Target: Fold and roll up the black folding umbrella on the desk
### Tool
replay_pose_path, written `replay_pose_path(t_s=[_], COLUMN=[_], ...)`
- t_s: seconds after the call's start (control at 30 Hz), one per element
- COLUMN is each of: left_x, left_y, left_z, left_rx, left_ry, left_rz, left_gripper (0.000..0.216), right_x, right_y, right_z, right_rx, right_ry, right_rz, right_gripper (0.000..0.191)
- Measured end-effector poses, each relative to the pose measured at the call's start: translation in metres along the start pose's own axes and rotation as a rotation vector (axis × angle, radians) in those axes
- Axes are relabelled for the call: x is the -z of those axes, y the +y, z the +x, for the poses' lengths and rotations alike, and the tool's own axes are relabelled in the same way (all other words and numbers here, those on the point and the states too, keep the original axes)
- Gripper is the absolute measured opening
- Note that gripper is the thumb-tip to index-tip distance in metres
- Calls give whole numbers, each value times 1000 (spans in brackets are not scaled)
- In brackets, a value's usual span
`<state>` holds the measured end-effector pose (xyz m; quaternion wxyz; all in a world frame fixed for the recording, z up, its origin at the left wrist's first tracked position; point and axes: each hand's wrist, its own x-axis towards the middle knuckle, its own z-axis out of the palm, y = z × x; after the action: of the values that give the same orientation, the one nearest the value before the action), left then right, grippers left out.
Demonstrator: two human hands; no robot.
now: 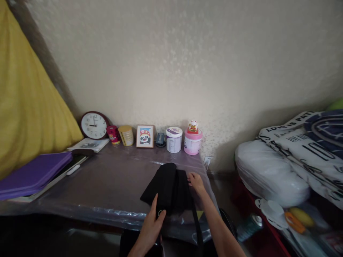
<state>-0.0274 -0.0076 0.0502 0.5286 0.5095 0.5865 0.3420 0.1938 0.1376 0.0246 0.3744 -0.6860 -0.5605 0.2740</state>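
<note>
Black cloth (167, 187): folded, lying on the table (112, 178) near the front edge, just ahead of the person.
Long way: it runs from the person toward the wall, tipped a little to the side.
Left hand (151, 226): at the near end of the cloth, lying flat on it with the thumb spread out, gripping nothing.
Right hand (197, 182): at the right edge of the cloth, further back, with fingers bent and touching it. It is not clear if they pinch it.
Nearer hand: both touch the cloth, one at the near end and one at the side.
Black strap (197, 221): hangs down off the front edge, close by the right arm.
White tub (174, 139): by the wall, lid on, so what is inside is hidden.
Pink tub (193, 141): beside it, lid on too, with a small cat toy (193, 126) on top.
Cans: a red can (113, 134) and a yellow can (126, 135), both shut.
Also by the wall: a clock (93, 125) and a picture frame (145, 136).
Left side: a purple folder (32, 175).
</note>
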Motion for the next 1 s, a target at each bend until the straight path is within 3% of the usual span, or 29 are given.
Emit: replay_pose_path(t_s=[0.17, 0.33, 0.67, 0.8, 0.9, 1.0], left_x=[3, 3, 13, 15, 15, 14], left_y=[7, 8, 2, -2, -3, -5], left_z=[-3, -4, 1, 4, 5, 7], left_rx=[33, 22, 55, 76, 64, 52], left_ry=[-74, -71, -90, -90, -107, -94], left_rz=[-214, -259, -314, -308, -312, -313], left_gripper=[78, 79, 83, 82, 82, 80], right_x=[-7, -13, -7, -9, -15, -15], right_y=[-6, -15, -22, -36, -42, -41], right_z=[-7, -2, -23, -29, -34, -56], right_rx=[-40, -27, 59, 343, 545, 620], right_ry=[-38, -2, 71, 129, -24, -161], right_rz=[19, -74, -384, -586, -586, -514], right_gripper=[32, 39, 20, 27, 29, 29])
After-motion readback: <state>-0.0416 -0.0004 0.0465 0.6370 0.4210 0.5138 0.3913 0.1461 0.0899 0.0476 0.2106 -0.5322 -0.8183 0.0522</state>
